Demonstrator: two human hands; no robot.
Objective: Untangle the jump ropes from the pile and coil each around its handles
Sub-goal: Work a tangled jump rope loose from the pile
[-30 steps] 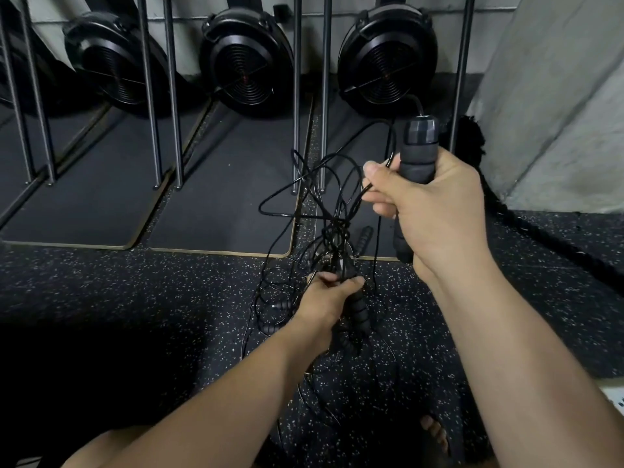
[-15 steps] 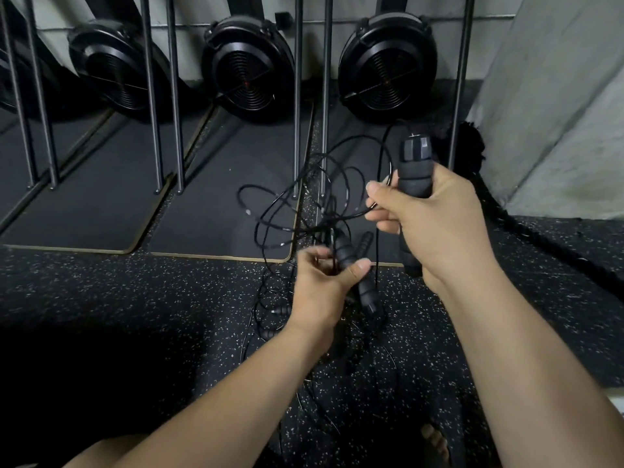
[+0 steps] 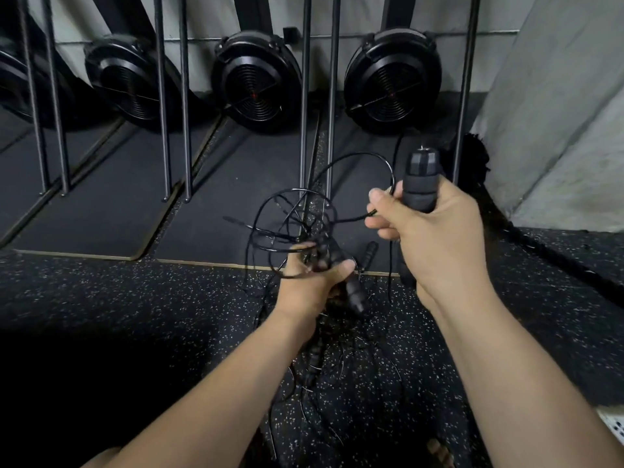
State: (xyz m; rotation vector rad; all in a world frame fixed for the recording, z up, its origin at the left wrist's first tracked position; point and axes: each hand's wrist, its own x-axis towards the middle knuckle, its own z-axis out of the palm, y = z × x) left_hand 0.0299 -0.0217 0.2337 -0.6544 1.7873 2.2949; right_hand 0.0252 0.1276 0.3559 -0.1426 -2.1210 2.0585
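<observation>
Jump ropes (image 3: 293,228) hang as a black knot of thin cords just above and beyond the fingers of my left hand (image 3: 310,285). Those fingers are curled round a bunch of the cords together with a slim ribbed handle (image 3: 354,293), which sticks out below my thumb and points down at the speckled floor (image 3: 135,298). My right hand (image 3: 439,238) is clamped round a thicker handle (image 3: 420,184), held upright, its cap end standing clear above my fingers. One cord runs from the knot across to my right fingertips, and another loops up from beside my right thumb. A third handle (image 3: 368,253) shows between my two hands, just past my left thumb. More cords and a fourth handle (image 3: 314,361) dangle under my left wrist
</observation>
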